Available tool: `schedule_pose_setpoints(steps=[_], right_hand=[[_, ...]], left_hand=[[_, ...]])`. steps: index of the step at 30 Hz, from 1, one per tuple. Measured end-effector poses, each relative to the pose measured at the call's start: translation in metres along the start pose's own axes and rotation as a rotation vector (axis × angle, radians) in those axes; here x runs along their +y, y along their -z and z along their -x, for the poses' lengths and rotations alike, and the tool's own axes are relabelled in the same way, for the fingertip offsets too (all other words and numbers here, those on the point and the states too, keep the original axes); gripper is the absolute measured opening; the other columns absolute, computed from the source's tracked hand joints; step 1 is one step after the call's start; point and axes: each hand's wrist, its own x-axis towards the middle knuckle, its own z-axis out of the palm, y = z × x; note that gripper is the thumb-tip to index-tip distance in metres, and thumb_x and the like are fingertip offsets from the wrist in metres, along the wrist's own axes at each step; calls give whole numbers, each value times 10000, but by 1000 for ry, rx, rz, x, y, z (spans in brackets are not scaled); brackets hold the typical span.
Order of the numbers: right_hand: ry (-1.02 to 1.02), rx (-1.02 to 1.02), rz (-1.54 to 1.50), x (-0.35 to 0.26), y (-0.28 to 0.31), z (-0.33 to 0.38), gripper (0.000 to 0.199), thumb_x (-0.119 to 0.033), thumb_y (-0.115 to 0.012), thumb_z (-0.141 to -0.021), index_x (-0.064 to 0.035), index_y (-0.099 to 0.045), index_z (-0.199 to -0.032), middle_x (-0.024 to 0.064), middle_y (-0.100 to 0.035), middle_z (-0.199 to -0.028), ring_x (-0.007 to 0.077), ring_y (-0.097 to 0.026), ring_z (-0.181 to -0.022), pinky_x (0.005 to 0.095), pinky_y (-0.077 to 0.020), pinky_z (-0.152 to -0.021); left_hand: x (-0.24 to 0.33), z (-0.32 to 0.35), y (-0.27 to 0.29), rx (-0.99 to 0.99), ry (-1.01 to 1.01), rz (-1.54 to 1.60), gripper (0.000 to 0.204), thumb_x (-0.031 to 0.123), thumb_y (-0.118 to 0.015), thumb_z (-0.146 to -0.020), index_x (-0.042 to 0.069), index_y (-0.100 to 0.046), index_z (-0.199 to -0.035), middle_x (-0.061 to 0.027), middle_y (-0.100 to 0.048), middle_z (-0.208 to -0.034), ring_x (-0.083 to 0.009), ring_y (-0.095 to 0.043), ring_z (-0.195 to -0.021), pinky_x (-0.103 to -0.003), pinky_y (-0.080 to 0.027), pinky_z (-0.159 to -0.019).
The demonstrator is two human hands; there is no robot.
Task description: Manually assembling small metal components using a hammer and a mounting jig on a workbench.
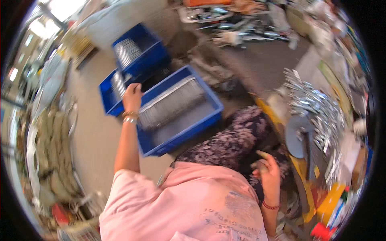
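My left hand (132, 98) is closed at the far left corner of a blue plastic bin (181, 138), and its fingers appear to grip the rim. A long row of thin silvery metal pieces (173, 102) stands packed in that bin. Blur hides exactly how the fingertips lie. Near my right knee, my right hand (267, 172) is raised with its index finger and thumb apart, and nothing shows between them. Beyond the left hand are a second blue bin (106, 100) and a third, raised blue bin (150, 58), both with rows of similar pieces.
To my right, a worktop with a yellow edge (299, 176) carries a heap of shiny metal parts (313, 108) and a grey round object (295, 134). More metal parts (249, 30) lie at the far side. Full sacks (52, 148) line the left.
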Motion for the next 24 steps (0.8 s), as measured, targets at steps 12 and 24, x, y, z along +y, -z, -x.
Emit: schedule_pose_setpoints(steps=[12, 24], right_hand=[[151, -75, 63, -10, -12, 6, 328, -95, -670, -1029, -61, -690, -1355, 81, -684, -871, 101, -614, -767, 297, -534, -732], [500, 315, 260, -47, 56, 56, 284, -103, -758, -955, -79, -735, -1237, 143, -752, -930, 265, -728, -789, 377, -580, -739]], left_hand=[[322, 119, -119, -714, -770, 570, 166, 6, -762, -932, 22, -751, -1097, -13, -705, -944, -100, -649, -826, -259, -518, -726], [370, 142, -176, -776, -919, 390, 286, -26, -736, -876, 42, -724, -1154, -116, -733, -1001, -256, -709, -898, -370, -568, -822]])
